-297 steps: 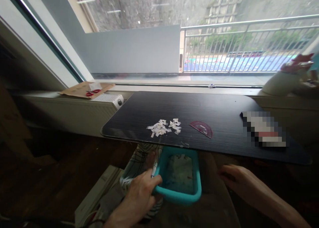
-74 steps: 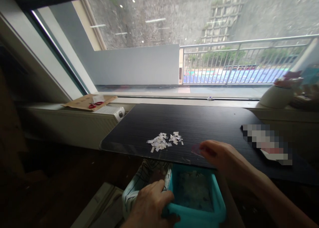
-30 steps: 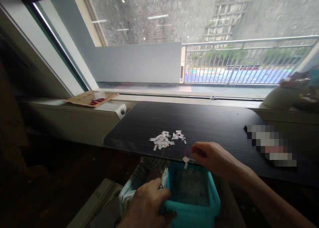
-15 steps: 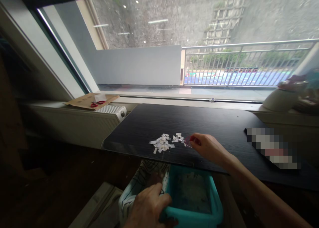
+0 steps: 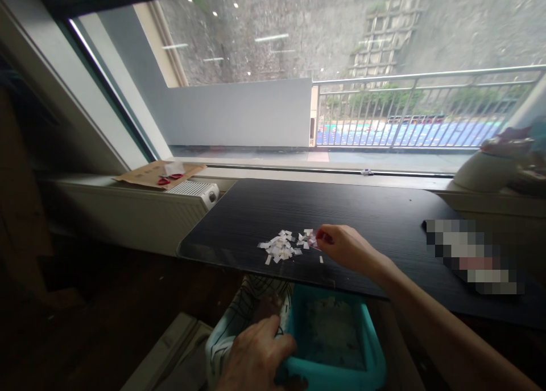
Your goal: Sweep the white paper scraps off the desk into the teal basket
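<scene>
My right hand point(image 5: 339, 243) is closed over the black table point(image 5: 341, 203), pinching a small, see-through pinkish plastic piece point(image 5: 313, 240). That piece rests against the right part of a pile of white paper scraps point(image 5: 279, 246). One narrow scrap point(image 5: 321, 259) lies by itself below my right hand. Under the table edge, my left hand point(image 5: 260, 351) is wrapped around the near rim of a turquoise bin point(image 5: 375, 351); some of its fingers are hidden. Pale bits that I cannot make out lie inside the bin.
A white bin with a black-lined liner point(image 5: 232, 314) stands left of the turquoise one. Red-handled scissors point(image 5: 169, 179) lie on brown cardboard point(image 5: 140, 175) by the radiator point(image 5: 194, 194). A blurred-out flat object point(image 5: 473, 260) lies at the table's right. A window spans the back.
My right hand has moved slightly left with the plastic piece, up against the scraps. A narrow scrap now shows apart below it. My left hand keeps its grip on the bin.
</scene>
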The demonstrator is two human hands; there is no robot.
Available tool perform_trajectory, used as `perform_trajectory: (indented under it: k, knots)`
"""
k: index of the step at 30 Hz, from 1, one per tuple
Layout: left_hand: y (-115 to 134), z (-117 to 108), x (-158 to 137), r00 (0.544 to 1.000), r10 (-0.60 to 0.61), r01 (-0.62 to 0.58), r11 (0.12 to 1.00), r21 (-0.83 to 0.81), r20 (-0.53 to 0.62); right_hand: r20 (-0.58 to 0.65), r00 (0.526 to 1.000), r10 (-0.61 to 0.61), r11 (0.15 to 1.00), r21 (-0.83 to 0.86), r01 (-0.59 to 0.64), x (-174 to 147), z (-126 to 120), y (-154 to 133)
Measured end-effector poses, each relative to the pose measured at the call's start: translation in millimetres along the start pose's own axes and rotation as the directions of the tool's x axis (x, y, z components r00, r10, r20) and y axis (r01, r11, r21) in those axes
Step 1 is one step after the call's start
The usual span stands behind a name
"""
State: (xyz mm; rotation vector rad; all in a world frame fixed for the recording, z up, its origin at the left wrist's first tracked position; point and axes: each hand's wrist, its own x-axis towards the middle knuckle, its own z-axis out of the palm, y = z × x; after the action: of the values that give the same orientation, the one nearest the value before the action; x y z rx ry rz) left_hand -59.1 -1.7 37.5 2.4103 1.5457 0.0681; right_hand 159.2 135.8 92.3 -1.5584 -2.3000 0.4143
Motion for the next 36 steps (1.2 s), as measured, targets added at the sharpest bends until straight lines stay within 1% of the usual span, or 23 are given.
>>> perform_trajectory:
  k: [3, 5, 8, 12, 13, 17, 21, 24, 26, 29, 33, 34, 36]
  knots:
    - [-0.8, 1.6, 0.6, 1.0, 0.013, -0.013, 1.0, 0.009, -0.022, 0.073, 0.997, -0.005, 1.0, -0.01, 0.005, -12.5, -7.3, 0.0]
    - [-0.8, 2.0, 1.2, 1.0, 0.016, -0.016, 1.0, 0.006, -0.022, 0.086, 0.996, 0.012, 1.0, -0.015, -0.011, -17.7, -12.0, -1.0]
    - [-1.4, 2.1, 0.9, 1.0, 0.014, -0.014, 1.0, -0.011, -0.009, 0.069, 0.997, 0.03, 1.0, -0.004, -0.03, -17.6, -14.4, -3.5]
    - [-1.5, 2.9, -0.4, 1.0, 0.015, -0.015, 1.0, -0.01, -0.02, 0.123, 0.992, 0.004, 1.0, -0.005, -0.003, -13.7, -13.6, -3.7]
    - [-1.0, 3.2, -0.4, 1.0, 0.011, -0.011, 1.0, -0.006, -0.017, 0.117, 0.993, -0.002, 1.0, -0.006, 0.003, -12.8, -13.6, -3.0]
    - [1.7, 2.9, 1.1, 1.0, 0.006, -0.006, 1.0, 0.006, -0.004, 0.023, 1.0, 0.006, 0.999, -0.036, -0.005, -8.3, -13.7, 2.1]
    - [1.7, 1.1, 1.9, 1.0, 0.007, -0.007, 1.0, -0.007, -0.003, 0.033, 0.999, 0.034, 0.997, -0.074, -0.031, -3.5, -13.3, 8.1]
    - [1.5, 0.9, 2.3, 1.0, 0.002, -0.002, 1.0, -0.008, 0.009, -0.009, 0.999, 0.048, 0.996, -0.079, -0.048, 0.3, -11.6, 7.9]
    - [2.0, 1.4, 2.2, 1.0, 0.003, -0.003, 1.0, 0.003, 0.001, -0.017, 0.999, 0.042, 0.996, -0.074, -0.043, 3.5, -8.8, 4.5]
    - [1.5, 3.0, 1.5, 1.0, 0.014, -0.014, 1.0, 0.008, -0.006, 0.015, 0.999, 0.029, 0.998, -0.052, -0.028, 6.0, -4.5, -2.4]
    - [-3.8, 7.7, 1.3, 1.0, 0.025, -0.025, 1.0, 0.009, 0.004, 0.114, 0.993, -0.022, 0.999, 0.027, 0.019, -2.4, -7.0, -5.2]
    - [-5.3, 9.1, 1.4, 1.0, 0.031, -0.031, 1.0, 0.006, 0.006, 0.131, 0.991, -0.022, 0.999, 0.044, 0.017, -6.0, -9.3, -4.2]
    - [-7.6, 11.4, 1.7, 0.999, 0.047, -0.047, 0.999, -0.006, 0.012, 0.126, 0.992, 0.006, 0.999, 0.052, -0.012, -12.9, -14.0, -1.3]
